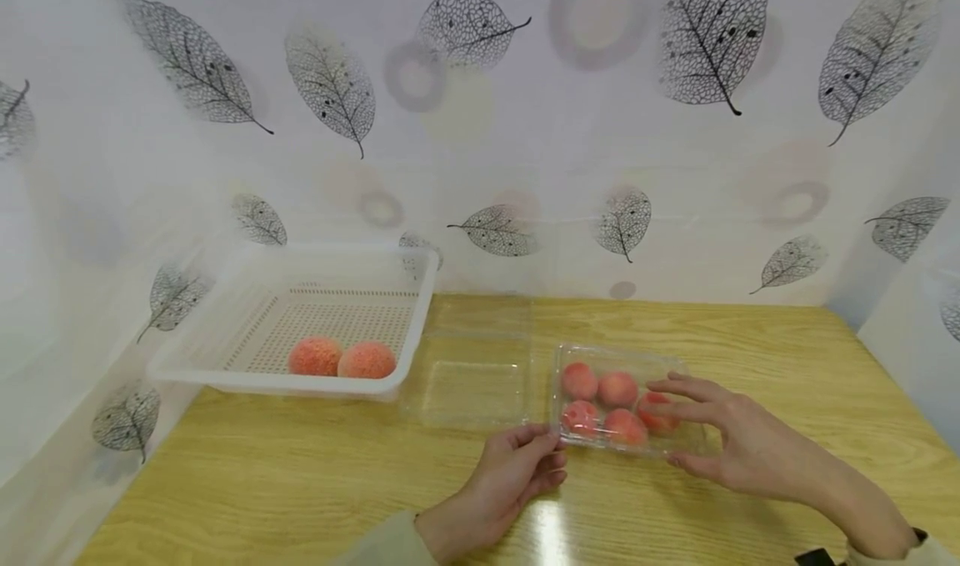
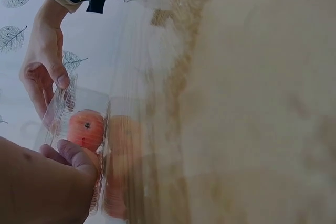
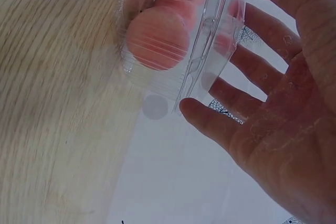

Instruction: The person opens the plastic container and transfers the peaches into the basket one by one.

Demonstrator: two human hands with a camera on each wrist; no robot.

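Observation:
A clear plastic clamshell box (image 1: 630,449) with several peaches (image 1: 617,389) in it rests on the wooden table. At its near left corner my left hand (image 1: 512,484) pinches the rim between thumb and fingers. My right hand (image 1: 757,437) is spread at the box's right end, its fingers reaching over the top and the thumb low at the near side. In the right wrist view the fingers of this hand (image 3: 283,98) are loosely extended along the ridged rim, and a peach (image 3: 157,38) shows through the clear wall.
Left of the box lies another clear plastic box (image 1: 472,395), opened out. A white plastic basket (image 1: 277,380) stands at the back left with two peaches (image 1: 366,360) inside. Behind the table (image 1: 300,474) hangs a leaf-patterned cloth (image 1: 480,149).

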